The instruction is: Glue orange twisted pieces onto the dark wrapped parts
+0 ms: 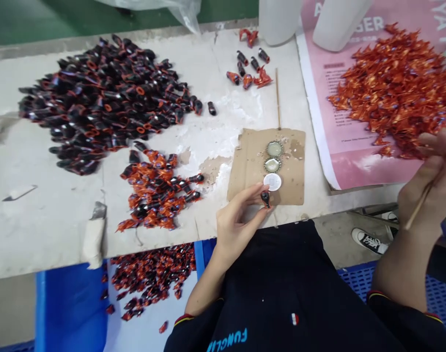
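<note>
One small glossy black capsule (265, 198) pinched in the left hand (241, 220)

From the head camera, the left hand's grip is clamped on the capsule between thumb and fingertip, just above a torn brown cardboard sheet (292, 190). On that sheet lie two round metal bottle caps (274, 148) in a line with a white disc (272, 182), which sits almost under the capsule. The right hand (431, 181), at the far right, has its grip closed around a thin wooden stick (418, 205), its fingers near the edge of a large heap of crumpled orange foil wrappers (394, 93). That heap rests on a pink printed poster (354, 164) at the side of the white-crusted table (43, 230). A big pile of black capsules with orange rings (98, 102) covers the table's left part. Nearer the person sits a mixed pile of black capsules and orange foil (157, 190). A second wooden stick (277, 98) lies beyond the cardboard. Below the table's edge, more wrapped pieces (149, 278) lie on a white sheet beside blue plastic (71, 303).
</note>
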{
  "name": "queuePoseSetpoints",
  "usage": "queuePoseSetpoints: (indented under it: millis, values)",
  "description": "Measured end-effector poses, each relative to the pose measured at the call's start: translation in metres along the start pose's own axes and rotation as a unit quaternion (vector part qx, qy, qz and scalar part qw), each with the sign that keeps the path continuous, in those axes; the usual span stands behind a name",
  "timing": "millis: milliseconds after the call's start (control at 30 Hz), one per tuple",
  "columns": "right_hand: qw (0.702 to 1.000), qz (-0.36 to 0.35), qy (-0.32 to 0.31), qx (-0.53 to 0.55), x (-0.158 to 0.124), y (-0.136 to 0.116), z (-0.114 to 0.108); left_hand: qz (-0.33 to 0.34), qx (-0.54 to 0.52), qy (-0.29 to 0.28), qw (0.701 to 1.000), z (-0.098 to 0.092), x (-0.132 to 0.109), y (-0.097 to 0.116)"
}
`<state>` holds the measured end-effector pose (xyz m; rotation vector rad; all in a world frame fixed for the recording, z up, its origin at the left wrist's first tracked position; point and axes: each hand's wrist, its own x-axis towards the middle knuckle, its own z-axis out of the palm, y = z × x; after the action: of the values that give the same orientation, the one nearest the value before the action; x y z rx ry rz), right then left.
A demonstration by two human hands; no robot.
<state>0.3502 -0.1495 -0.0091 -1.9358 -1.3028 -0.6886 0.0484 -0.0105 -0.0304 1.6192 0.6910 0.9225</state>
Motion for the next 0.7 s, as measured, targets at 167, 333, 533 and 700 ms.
queuePoseSetpoints:
  millis: [167, 333, 533, 700]
  values:
    - [0.977, 0.001, -0.142, -0.157, 0.007, 0.068, -0.024, -0.005, -0.005, 0.002, 1.000, 0.001, 0.000, 0.001]
    - [0.963, 0.047, -0.238, -0.119, 0.018, 0.065, -0.005, 0.007, 0.004, 0.006, 1.000, 0.001, -0.001, 0.001]
    - [0.972, -0.018, -0.188, -0.136, 0.015, 0.028, 0.002, 0.021, 0.018, 0.008, 1.000, 0.001, -0.001, 0.003]
    - [0.984, 0.035, -0.165, 0.055, 0.003, -0.060, -0.006, 0.065, 0.038, -0.010, 0.997, 0.006, 0.000, 0.005]
